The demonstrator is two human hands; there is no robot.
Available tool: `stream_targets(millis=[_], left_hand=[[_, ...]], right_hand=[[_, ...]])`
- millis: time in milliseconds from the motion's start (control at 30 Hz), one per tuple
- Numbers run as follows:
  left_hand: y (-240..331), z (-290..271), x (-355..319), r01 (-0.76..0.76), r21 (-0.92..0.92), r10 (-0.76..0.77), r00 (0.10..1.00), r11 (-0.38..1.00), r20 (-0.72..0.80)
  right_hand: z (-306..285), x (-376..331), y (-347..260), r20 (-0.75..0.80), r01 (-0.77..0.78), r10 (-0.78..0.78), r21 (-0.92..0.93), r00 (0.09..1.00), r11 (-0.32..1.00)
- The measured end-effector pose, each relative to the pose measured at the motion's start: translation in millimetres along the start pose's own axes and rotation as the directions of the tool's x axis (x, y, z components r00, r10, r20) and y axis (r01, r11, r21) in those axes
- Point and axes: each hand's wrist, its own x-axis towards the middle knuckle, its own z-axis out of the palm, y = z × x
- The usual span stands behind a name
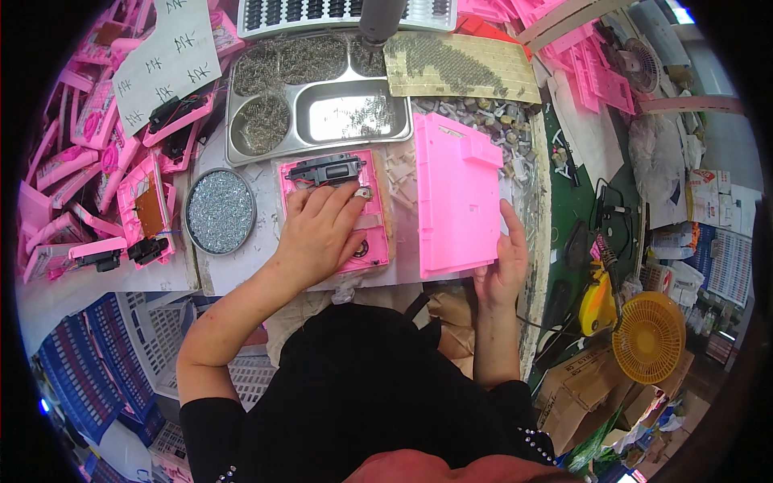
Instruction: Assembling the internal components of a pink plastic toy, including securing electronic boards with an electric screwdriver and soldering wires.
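My left hand (320,229) lies over a pink plastic housing (377,165), its fingers bent and a little apart. The fingertips reach a black mechanism (326,170) set along the housing's far side. A small whitish part (364,193) sits beside the index fingertip. Below it, a round dark part (360,249) shows near the thumb. To the right, my right hand (506,262) grips the near right edge of a pink plastic panel (457,197), which stands tilted up beside the housing. What lies under my left palm is hidden.
A round dish of small silvery pieces (220,211) stands left of the housing. Behind is a metal compartment tray (241,149) with screws, under a dark hanging tool (378,22). Pink assemblies (97,113) crowd the left; loose small parts (515,137) lie behind the panel.
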Motion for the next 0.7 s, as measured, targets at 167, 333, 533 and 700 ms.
stream_targets(millis=[167,333,533,700], left_hand=[[-5,-16,-16,0.022,-0.26,-0.061,0.988,0.965,-0.144],[27,-37,-38,0.201,-0.979,-0.457,0.869,-0.027,0.19],[9,-30,-44,0.319,-0.673,-0.432,0.902,0.667,-0.002],[10,-33,-53,0.409,-0.473,-0.477,0.878,0.78,-0.028]], right_hand=[[17,1,12,0.054,-0.026,0.025,0.024,0.998,0.999],[64,2,40,0.148,-0.122,0.174,-0.306,0.973,0.944],[66,4,45,0.391,0.288,0.09,-0.796,0.916,0.532],[64,9,47,0.404,0.283,0.192,-0.844,0.894,0.456]])
